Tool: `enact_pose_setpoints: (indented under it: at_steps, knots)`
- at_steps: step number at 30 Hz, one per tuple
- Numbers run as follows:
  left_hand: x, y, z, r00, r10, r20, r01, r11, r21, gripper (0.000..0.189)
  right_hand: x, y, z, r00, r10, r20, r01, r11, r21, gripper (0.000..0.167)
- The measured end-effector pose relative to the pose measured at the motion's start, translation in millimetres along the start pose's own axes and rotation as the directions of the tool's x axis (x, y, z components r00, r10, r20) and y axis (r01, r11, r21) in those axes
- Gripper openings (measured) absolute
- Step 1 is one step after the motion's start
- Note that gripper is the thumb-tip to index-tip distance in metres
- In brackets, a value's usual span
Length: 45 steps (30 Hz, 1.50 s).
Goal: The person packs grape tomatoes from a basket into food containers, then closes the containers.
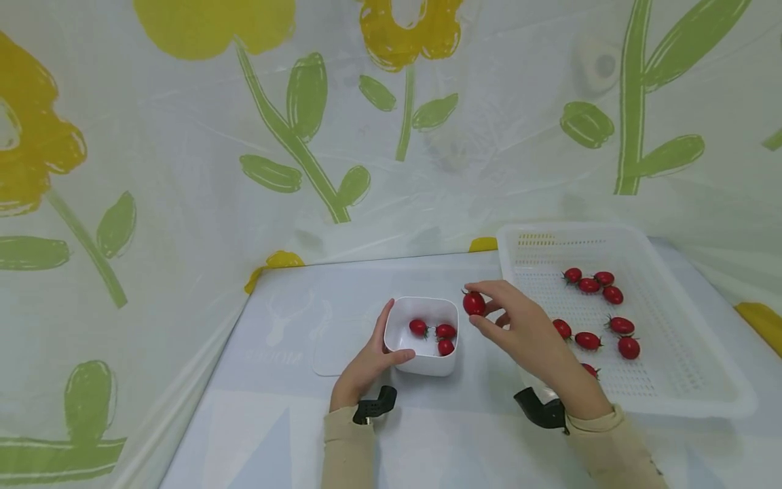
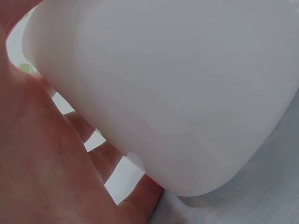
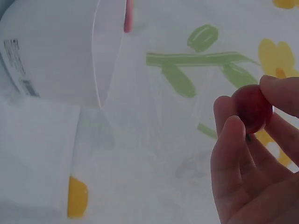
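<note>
In the head view, my right hand [image 1: 525,333] pinches a red cherry tomato [image 1: 474,303] between thumb and fingertips, beside a small white square container [image 1: 425,367]. The right wrist view shows the same cherry tomato [image 3: 252,109] at the fingertips. My left hand [image 1: 368,363] grips the container at its left side, the thumb lying across the front rim. From the left wrist, the container's pale wall [image 2: 177,93] fills most of the view, with several fingers [image 2: 145,198] along its edge. Inside lie 3 tomatoes [image 1: 418,328] with green stems.
To the right stands a large white perforated basket [image 1: 672,380] with several cherry tomatoes [image 1: 622,325] spread over its bottom; my right forearm reaches across its near left corner. A flower-patterned sheet [image 1: 183,136] hangs behind the pale table [image 1: 269,380]. Both wrists carry black straps.
</note>
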<state>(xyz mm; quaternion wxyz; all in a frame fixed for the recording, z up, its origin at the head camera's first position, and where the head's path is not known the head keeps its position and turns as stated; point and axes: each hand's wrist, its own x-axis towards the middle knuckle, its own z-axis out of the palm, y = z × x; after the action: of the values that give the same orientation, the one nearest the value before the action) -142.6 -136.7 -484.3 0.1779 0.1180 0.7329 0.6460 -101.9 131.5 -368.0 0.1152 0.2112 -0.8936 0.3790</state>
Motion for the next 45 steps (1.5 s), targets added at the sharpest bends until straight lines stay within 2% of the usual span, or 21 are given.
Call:
enact_pose_setpoints:
  at_steps: [8, 19, 25, 31, 35, 39, 45]
  knots:
    - [-0.6, 0.2, 0.1, 1.0, 0.002, -0.004, -0.002, 1.0, 0.0, 0.087, -4.5, -4.5, 32.3, 0.996, 0.034, -0.088, -0.029, 0.998, 0.058, 0.037]
    - [-1.5, 1.9, 0.5, 1.0, -0.027, -0.008, 0.027, 1.0, -0.005, 0.087, -7.7, -2.1, 57.0, 0.987, 0.121, -0.106, -0.107, 0.986, 0.128, 0.038]
    - [-8.5, 16.6, 3.4, 0.999, -0.027, 0.023, 0.028, 0.999, -0.033, 0.091, -9.8, 2.0, 70.3, 0.983, 0.163, -0.083, -0.144, 0.968, 0.205, 0.036]
    - [-14.7, 28.4, 3.5, 0.999, -0.032, 0.039, 0.033, 0.999, -0.005, 0.093, -9.8, 5.1, 84.0, 0.979, 0.192, -0.063, -0.17, 0.95, 0.26, 0.034]
    - [-14.6, 28.7, 2.8, 0.998, -0.045, 0.041, 0.044, 0.999, 0.025, 0.093, -10.6, 8.4, 91.0, 0.978, 0.199, -0.067, -0.181, 0.96, 0.213, 0.034]
    - [-13.8, 28.6, 3.1, 0.999, -0.03, 0.042, 0.029, 0.999, 0.023, 0.093, -11.2, 11.0, 95.0, 0.974, 0.219, -0.057, -0.209, 0.968, 0.14, 0.035]
    - [-13.3, 28.8, 3.6, 0.999, -0.026, 0.042, 0.026, 1.0, 0.01, 0.093, -11.6, 14.2, 97.8, 0.966, 0.26, -0.02, -0.256, 0.962, 0.099, 0.035]
